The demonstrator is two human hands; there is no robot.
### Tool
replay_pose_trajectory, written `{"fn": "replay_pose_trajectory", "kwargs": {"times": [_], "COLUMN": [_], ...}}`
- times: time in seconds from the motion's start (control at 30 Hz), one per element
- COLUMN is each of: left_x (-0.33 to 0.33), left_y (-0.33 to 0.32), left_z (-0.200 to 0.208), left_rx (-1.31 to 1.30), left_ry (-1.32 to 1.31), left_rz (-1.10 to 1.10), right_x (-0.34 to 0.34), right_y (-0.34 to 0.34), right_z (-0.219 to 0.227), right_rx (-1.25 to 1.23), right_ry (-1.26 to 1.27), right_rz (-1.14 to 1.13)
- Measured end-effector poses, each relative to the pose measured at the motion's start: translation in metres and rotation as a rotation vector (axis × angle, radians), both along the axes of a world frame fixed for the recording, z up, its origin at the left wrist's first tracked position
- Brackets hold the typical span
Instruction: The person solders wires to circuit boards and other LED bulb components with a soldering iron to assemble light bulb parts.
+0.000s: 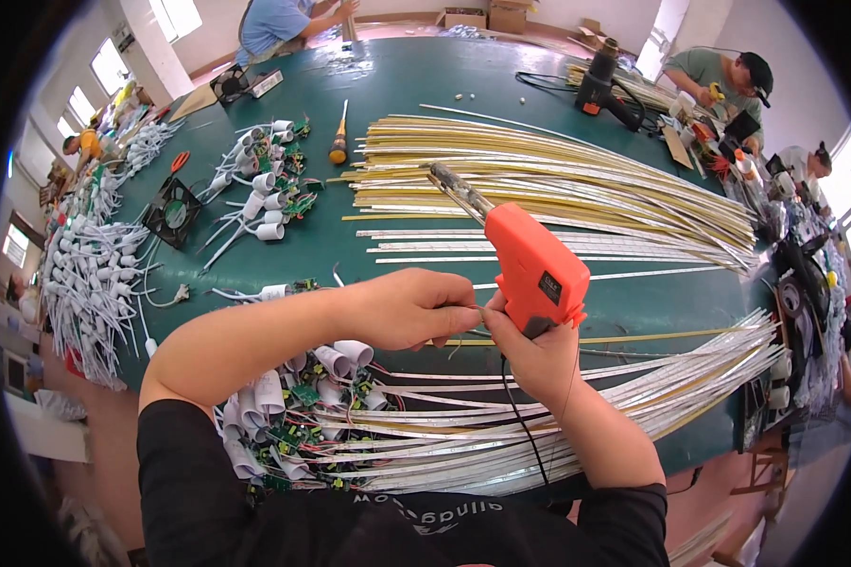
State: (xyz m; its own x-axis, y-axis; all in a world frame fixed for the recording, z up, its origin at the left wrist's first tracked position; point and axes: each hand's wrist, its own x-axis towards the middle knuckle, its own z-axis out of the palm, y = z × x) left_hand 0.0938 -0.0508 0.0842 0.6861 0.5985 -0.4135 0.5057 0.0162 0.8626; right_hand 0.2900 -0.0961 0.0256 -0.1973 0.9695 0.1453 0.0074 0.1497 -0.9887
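Observation:
In the middle of the view, my right hand (539, 354) is wrapped round the grip of an orange soldering gun (537, 260). Its metal tip points up and to the left, over the strips, and a black cord (520, 416) trails below. My left hand (407, 307) is closed in a pinch, its fingertips meeting my right thumb; whatever thin thing lies between them is too small to make out. Below my hands, LED strips (539, 444) lie in a long bundle, wired at their left end to small green circuit boards (307, 395) and white cylindrical housings (267, 392).
A second bundle of yellow and white strips (548, 180) lies across the green table (425, 80). To the left are a screwdriver (338, 137), a black fan (172, 212), orange-handled scissors (181, 162) and piled white-cabled parts (90, 283). A heat gun (598, 80) stands far right; other people work around.

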Motion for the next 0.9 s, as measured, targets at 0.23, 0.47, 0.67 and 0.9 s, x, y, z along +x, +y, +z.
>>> {"fn": "replay_pose_trajectory", "kwargs": {"times": [0.23, 0.47, 0.67, 0.9], "left_x": [-0.052, -0.087, -0.107, -0.098], "left_y": [0.013, 0.046, 0.049, 0.032], "left_z": [0.075, 0.012, -0.089, -0.078], "left_rx": [0.985, 0.271, 0.054, -0.104], "left_ry": [0.385, 0.358, 0.146, 0.256], "left_rz": [-0.168, 0.185, 0.164, 0.088], "right_x": [0.007, 0.004, 0.002, 0.007], "right_y": [0.002, 0.0, 0.002, 0.001], "right_z": [0.006, 0.014, 0.008, 0.004], "right_rx": [0.074, 0.05, -0.031, -0.067], "right_ry": [0.031, 0.137, 0.101, 0.089], "right_rz": [-0.102, -0.113, -0.091, -0.054]}}
